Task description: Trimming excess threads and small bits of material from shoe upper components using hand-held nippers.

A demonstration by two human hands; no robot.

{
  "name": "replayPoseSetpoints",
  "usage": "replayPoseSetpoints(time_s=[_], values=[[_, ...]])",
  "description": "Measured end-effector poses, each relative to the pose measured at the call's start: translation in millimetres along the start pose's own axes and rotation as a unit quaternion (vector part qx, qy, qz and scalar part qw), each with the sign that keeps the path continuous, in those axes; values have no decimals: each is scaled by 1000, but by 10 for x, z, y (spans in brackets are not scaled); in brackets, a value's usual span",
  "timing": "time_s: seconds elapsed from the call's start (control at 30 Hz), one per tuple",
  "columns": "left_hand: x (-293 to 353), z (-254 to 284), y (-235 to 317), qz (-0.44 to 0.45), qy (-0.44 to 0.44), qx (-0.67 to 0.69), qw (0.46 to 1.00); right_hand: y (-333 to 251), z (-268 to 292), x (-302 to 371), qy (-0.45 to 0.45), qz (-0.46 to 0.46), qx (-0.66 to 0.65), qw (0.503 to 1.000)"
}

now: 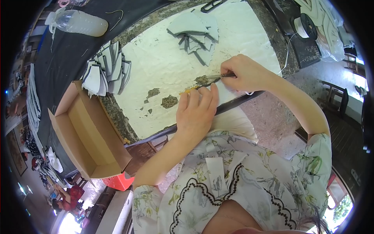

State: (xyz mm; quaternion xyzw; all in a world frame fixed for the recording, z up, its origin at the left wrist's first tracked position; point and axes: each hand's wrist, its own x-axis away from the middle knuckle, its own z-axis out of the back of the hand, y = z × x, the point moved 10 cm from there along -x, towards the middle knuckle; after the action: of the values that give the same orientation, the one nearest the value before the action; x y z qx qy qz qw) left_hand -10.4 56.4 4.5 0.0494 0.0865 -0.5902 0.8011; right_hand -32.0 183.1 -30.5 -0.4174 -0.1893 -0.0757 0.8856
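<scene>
My right hand (243, 73) is closed round a slim tool (215, 76) with a thin metal blade and a dark handle end. The blade points left, over a worn dark patch on the white sheet (148, 58) covering the tabletop. Just below it, my left hand (196, 111) lies with fingers stretched out near the table's front edge. A small yellow and dark piece (189, 90) shows at its fingertips; the rest of it is hidden beneath them. Beyond the hands sits a loose pile of pale, dark-edged cut pieces (191, 24).
More pale pieces (107, 70) stand bunched at the left, by an open cardboard box (87, 136). A plastic bottle of whitish liquid (80, 22) lies far left. A thread spool (306, 26) is far right, and a black-handled tool (212, 5) at the back.
</scene>
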Motion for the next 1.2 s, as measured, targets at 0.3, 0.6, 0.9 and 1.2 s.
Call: replayPoseSetpoints(time_s=[0.3,0.6,0.9,1.2], values=[[-61,-13,31,-2,-37,-16,999,-93,59,-24,52,52,85,994],[-219,-45,16,8,-83,71,994,10,111,40,62,-55,202,976],[21,28,-14,46,31,49,997,-67,19,879,289,-51,128,948],[44,-3,18,44,11,56,997,-132,-152,656,304,-52,162,937]])
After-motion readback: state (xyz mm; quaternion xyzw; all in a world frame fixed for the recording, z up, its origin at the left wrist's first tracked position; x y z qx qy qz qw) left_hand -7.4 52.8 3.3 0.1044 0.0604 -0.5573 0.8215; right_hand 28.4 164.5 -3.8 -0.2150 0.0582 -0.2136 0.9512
